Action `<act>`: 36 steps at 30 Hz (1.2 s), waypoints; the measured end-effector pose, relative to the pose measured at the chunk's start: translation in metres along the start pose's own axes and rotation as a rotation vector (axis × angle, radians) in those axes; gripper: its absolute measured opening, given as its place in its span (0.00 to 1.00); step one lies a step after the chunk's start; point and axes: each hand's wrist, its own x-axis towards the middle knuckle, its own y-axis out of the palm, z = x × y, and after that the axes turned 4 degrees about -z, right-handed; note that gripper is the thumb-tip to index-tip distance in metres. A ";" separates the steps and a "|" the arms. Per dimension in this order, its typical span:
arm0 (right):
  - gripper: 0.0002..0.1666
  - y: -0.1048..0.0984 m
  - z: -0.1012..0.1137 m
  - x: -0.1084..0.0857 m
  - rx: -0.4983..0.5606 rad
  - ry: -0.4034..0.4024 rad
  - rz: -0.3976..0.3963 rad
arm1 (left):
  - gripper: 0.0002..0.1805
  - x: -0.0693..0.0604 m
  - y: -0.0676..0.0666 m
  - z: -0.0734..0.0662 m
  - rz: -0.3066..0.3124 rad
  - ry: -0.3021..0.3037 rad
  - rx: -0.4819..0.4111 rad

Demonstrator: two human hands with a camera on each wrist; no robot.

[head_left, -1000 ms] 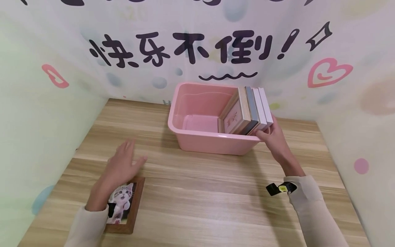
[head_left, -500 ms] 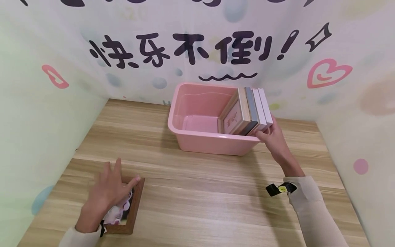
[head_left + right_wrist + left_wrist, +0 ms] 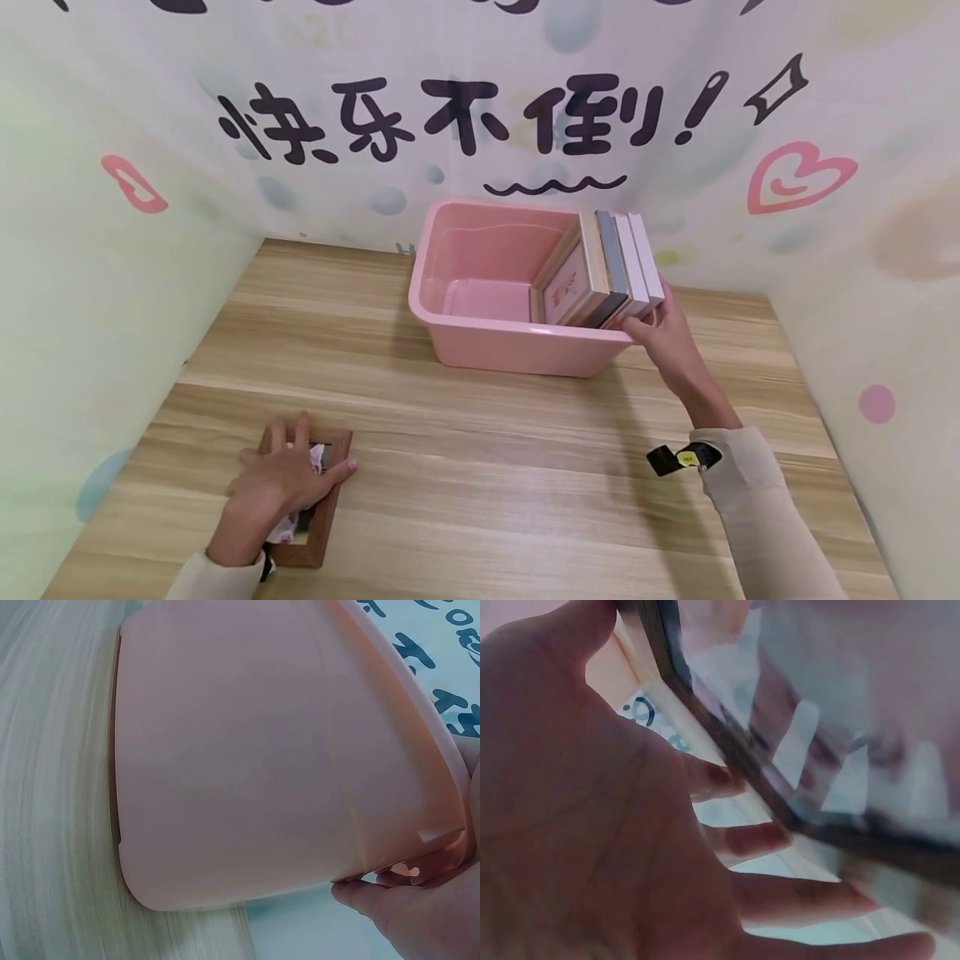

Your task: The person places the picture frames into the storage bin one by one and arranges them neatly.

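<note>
A brown wooden picture frame (image 3: 321, 525) with a kitten photo lies on the table at the front left of the head view. Over it, my left hand (image 3: 273, 487) spans its width, thumb at the right edge and fingers bent at the far and left edges. The left wrist view shows fingertips along the dark frame border (image 3: 735, 746). With my right hand (image 3: 669, 337) I grip the right rim of a pink plastic bin (image 3: 517, 348). Inside, several picture frames (image 3: 611, 262) stand leaning at its right end. In the right wrist view the bin's side (image 3: 225, 765) fills the middle.
The wood-grain table (image 3: 465, 475) stretches between the picture frame and the bin. A printed fabric wall (image 3: 360, 200) stands close behind the bin. Pale walls close in the left and right sides.
My left hand has come back from beyond the picture frame and settled over it, fingers now bent at its edges. My right hand, the bin and the frames in it look unmoved.
</note>
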 end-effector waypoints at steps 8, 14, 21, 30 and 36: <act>0.52 0.000 -0.002 0.000 0.015 -0.003 -0.013 | 0.59 0.004 0.004 -0.001 -0.038 -0.015 -0.048; 0.52 0.000 -0.003 0.000 0.017 -0.004 -0.021 | 0.56 0.009 0.005 0.001 -0.047 -0.043 -0.057; 0.52 -0.001 -0.003 0.000 0.016 -0.013 -0.017 | 0.57 0.014 -0.007 -0.004 -0.220 0.083 -0.017; 0.51 -0.001 -0.003 0.000 0.008 -0.016 -0.020 | 0.55 0.029 -0.040 -0.028 -0.376 0.135 -0.109; 0.50 -0.001 -0.004 0.001 0.007 -0.024 -0.024 | 0.55 0.036 -0.069 -0.046 -0.492 0.185 -0.126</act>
